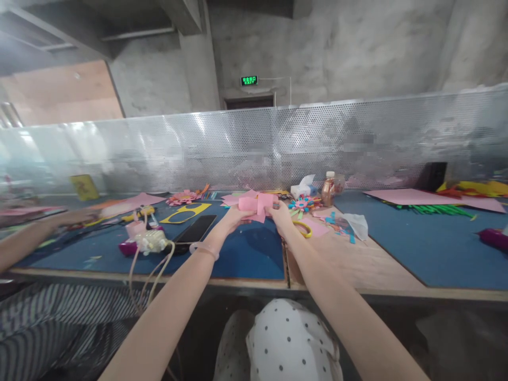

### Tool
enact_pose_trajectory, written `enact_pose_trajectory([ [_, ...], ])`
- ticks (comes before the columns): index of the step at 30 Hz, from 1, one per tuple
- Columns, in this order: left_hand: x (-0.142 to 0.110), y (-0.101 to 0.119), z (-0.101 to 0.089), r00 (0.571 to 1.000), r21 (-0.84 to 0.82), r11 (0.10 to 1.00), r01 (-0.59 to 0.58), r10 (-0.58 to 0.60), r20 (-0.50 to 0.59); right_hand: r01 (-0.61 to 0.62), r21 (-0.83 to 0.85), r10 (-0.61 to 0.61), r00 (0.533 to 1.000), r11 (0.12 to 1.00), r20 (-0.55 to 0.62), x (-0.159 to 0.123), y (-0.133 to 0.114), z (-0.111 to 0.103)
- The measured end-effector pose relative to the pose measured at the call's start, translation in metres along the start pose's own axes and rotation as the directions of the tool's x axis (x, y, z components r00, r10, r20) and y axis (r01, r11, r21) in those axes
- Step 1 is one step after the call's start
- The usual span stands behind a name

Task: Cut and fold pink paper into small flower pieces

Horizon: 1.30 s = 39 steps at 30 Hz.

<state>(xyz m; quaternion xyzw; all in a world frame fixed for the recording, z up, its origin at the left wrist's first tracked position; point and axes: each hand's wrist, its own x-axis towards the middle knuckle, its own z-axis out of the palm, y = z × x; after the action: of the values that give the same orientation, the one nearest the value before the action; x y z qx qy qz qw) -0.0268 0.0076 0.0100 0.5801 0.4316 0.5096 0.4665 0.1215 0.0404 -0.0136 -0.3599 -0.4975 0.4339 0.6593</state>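
Between my two hands, a little above the blue table mat, is a pink paper bow with a strip across its middle. My left hand pinches its left side, and a clear bracelet circles that wrist. On the other side, my right hand grips the bow's right edge with fingers closed. Some fingertips are hidden behind the paper. Just right of my right hand lie scissors with a yellow handle. A black phone rests on the mat to the left of my left hand.
At left are a power strip with cables and a yellow sheet with round cutouts. A co-worker's arm reaches in there. Behind stand a bottle and tissues. Paper scraps lie right; a perforated metal screen borders the back.
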Motion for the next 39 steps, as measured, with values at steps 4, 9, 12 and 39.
enact_pose_trajectory([
  [4, 0.002, -0.002, 0.0, 1.0, -0.043, 0.999, 0.004, -0.004, 0.004, 0.038, 0.053, -0.035, 0.998, 0.998, -0.059, -0.001, -0.003, -0.002],
  [9, 0.007, -0.007, 0.0, 1.0, -0.149, 0.989, 0.02, -0.02, -0.001, 0.049, 0.083, -0.039, 0.992, 0.995, -0.12, -0.001, -0.008, -0.005],
  [12, 0.007, -0.008, -0.001, 0.997, -0.155, 0.988, 0.013, -0.002, 0.073, 0.038, 0.094, -0.036, 0.999, 0.995, -0.021, -0.003, -0.009, -0.003],
  [39, 0.009, -0.013, -0.002, 0.98, -0.091, 0.995, 0.03, -0.011, 0.199, 0.143, -0.328, -0.197, 0.971, 0.934, -0.138, 0.001, -0.004, -0.007],
])
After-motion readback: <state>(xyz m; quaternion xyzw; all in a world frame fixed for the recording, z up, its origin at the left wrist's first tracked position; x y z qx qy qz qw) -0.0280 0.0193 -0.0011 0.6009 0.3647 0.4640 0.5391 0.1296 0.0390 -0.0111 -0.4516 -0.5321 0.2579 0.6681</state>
